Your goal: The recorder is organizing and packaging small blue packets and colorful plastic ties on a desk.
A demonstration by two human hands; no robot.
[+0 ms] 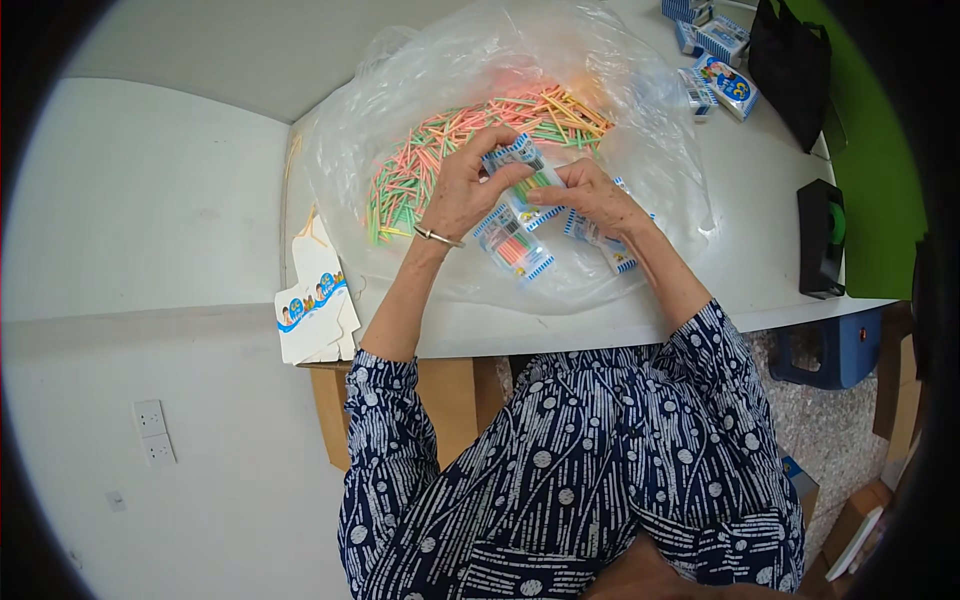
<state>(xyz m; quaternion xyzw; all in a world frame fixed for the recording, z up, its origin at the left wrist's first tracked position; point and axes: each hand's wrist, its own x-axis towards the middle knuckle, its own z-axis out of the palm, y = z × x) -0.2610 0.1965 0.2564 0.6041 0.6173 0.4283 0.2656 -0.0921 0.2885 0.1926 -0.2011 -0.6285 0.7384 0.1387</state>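
Observation:
Between my two hands is a small clear packet (514, 154) with blue-and-white striped ends and green and yellow sticks inside. My left hand (462, 190) pinches its left side with thumb and fingers. From the right, my right hand (603, 204) grips its lower right part, thumb in front. Just beneath lies a similar packet (512, 246) showing pink and orange sticks. More striped packets (613, 250) lie under my right wrist, partly hidden. Beyond my hands spreads a heap of thin pastel sticks (420, 165) in pink, green and orange, on a large clear plastic bag (350, 150).
White printed cards (318, 310) stack at the table's left corner, beside the wall. Small blue-and-white boxes (722, 40) and a black bag (790, 75) sit at the far right. A black tape dispenser (820, 240) stands at the right edge, above a blue stool (835, 355).

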